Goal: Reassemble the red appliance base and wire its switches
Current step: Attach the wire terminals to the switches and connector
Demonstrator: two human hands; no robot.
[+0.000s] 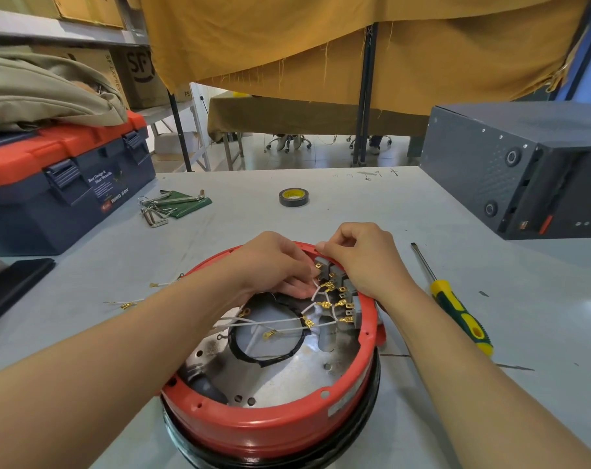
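The round red appliance base (274,424) lies upside down on the grey table, its metal inside exposed. Several grey switches (350,301) with brass tabs line its far right inner wall, and white wires (280,330) with gold spade terminals run to them. My left hand (270,265) reaches inside at the far rim, fingers curled around a white wire near the topmost switch. My right hand (358,255) rests over the rim, its fingertips pinching at the red edge beside that switch. What the fingertips hold is hidden.
A green-and-yellow screwdriver (456,306) lies right of the base. Loose terminal wires (128,303) lie to the left. Black tape roll (294,197) and hex keys (162,204) sit farther back. A blue-orange toolbox (64,184) stands left, a dark case (524,170) right.
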